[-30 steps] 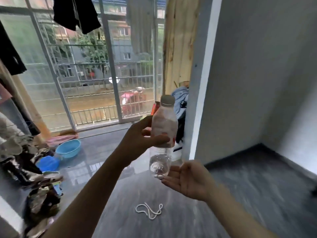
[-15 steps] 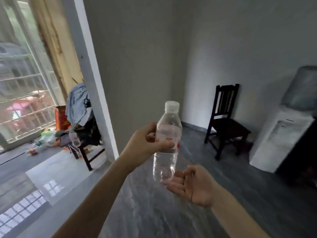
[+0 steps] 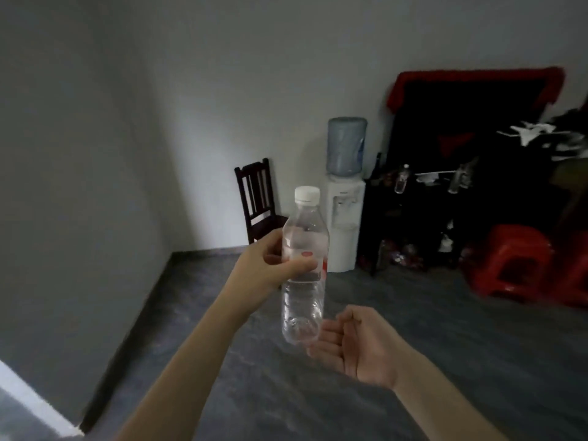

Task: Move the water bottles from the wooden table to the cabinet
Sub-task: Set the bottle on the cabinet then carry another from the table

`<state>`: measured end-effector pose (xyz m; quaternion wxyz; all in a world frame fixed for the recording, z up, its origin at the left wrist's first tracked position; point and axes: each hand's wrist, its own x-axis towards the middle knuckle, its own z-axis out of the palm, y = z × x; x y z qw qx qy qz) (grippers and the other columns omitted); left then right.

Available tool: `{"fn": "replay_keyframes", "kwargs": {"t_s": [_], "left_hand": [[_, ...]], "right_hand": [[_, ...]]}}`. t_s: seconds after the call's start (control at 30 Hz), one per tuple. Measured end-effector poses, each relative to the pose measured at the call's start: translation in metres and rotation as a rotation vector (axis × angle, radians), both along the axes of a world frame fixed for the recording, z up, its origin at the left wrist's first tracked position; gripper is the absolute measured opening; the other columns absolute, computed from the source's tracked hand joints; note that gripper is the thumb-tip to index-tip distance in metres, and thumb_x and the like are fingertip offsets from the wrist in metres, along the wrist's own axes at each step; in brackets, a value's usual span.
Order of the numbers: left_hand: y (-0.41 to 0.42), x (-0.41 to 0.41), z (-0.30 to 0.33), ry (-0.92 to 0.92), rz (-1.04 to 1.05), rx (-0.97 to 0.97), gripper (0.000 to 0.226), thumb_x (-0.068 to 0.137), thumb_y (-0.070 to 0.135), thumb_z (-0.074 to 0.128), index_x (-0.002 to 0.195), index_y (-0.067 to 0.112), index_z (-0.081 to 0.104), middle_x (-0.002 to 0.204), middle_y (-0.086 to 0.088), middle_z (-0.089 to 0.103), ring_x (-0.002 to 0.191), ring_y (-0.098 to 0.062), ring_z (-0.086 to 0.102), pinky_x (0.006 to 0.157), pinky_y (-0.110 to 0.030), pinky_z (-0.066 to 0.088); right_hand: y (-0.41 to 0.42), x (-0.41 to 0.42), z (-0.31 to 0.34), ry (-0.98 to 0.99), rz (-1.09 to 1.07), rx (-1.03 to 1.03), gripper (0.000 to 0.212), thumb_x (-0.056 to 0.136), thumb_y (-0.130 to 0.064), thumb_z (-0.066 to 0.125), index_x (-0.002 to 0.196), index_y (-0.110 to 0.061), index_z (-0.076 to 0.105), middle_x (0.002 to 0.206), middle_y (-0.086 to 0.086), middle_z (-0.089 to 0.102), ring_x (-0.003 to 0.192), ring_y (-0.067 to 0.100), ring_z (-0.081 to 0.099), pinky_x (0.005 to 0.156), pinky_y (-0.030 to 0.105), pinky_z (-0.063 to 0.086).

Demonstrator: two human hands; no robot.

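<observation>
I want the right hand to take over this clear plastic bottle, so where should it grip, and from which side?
Grip the lower ribbed body of the clear plastic water bottle with the white cap, coming from its right. It stands upright, the left hand wraps its labelled middle, and the open right hand is beside its base.

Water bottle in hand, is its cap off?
No, the white cap sits on the water bottle, which the left hand grips upright.

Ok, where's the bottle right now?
Centre of the head view: the bottle is upright in the left hand, just above the open right hand, with the water dispenser behind.
</observation>
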<state>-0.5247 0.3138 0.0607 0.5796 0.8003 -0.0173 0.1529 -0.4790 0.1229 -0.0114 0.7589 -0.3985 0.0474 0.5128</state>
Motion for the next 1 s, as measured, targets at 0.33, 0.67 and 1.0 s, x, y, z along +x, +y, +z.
{"fn": "replay_keyframes", "kwargs": {"t_s": [0.33, 0.67, 1.0], "left_hand": [[-0.044, 0.072, -0.016, 0.010, -0.134, 0.043, 0.046, 0.068, 0.056, 0.080, 0.112, 0.048, 0.069, 0.106, 0.014, 0.076, 0.096, -0.006, 0.073, 0.088, -0.034, 0.058], [-0.084, 0.184, -0.004, -0.050, -0.097, 0.023, 0.036, 0.069, 0.057, 0.079, 0.103, 0.056, 0.068, 0.106, 0.015, 0.077, 0.097, -0.007, 0.074, 0.089, -0.037, 0.060], [-0.118, 0.287, -0.006, -0.056, -0.072, -0.008, 0.056, 0.061, 0.051, 0.084, 0.111, 0.033, 0.067, 0.105, 0.003, 0.077, 0.098, -0.021, 0.074, 0.090, -0.047, 0.061]], "right_hand": [[-0.044, 0.040, -0.020, 0.014, -0.125, 0.005, 0.059, 0.089, -0.027, 0.044, 0.129, 0.015, 0.052, 0.129, 0.033, 0.058, 0.098, 0.038, 0.065, 0.081, 0.040, 0.059], [-0.090, 0.153, -0.008, 0.001, -0.184, 0.022, 0.058, 0.091, -0.030, 0.048, 0.128, 0.014, 0.051, 0.116, 0.031, 0.065, 0.090, 0.037, 0.071, 0.077, 0.041, 0.062], [-0.128, 0.259, -0.009, 0.006, -0.200, 0.001, 0.062, 0.096, -0.039, 0.044, 0.131, 0.011, 0.051, 0.130, 0.030, 0.059, 0.104, 0.037, 0.064, 0.084, 0.042, 0.058]]}}
